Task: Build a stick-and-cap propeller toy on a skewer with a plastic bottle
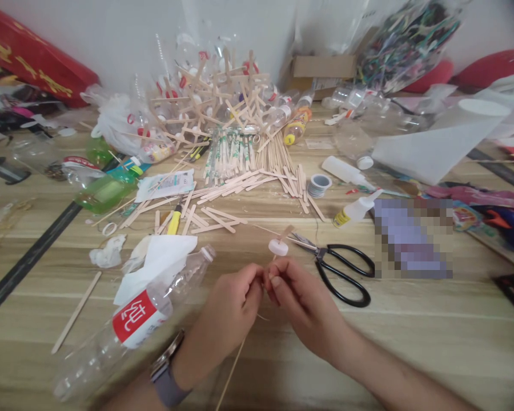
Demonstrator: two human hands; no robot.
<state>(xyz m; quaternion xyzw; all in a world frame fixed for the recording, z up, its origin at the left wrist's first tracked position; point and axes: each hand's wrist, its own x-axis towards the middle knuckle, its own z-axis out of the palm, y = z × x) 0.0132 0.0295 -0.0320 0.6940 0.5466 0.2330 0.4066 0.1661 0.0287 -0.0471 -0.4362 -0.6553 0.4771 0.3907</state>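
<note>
My left hand (235, 297) and my right hand (297, 297) meet at the front of the table, fingers pinched together on a thin wooden skewer (231, 377). Its lower part sticks out below my left hand. Just above my fingertips sits a white bottle cap (278, 247), with a small flat piece of wood (286, 233) over it. A fine pale strand (263, 317) shows under my hands. Black-handled scissors (342, 268) lie right of my right hand. Left of my left hand, an empty plastic bottle (131, 325) with a red label lies on its side.
Loose popsicle sticks (223, 220) and a yellow utility knife (174, 221) lie beyond my hands. Glue bottles (353, 212) and a wire spool (319, 185) are farther right. Bottles with crossed sticks (214, 91) crowd the back. One popsicle stick (76, 313) lies far left.
</note>
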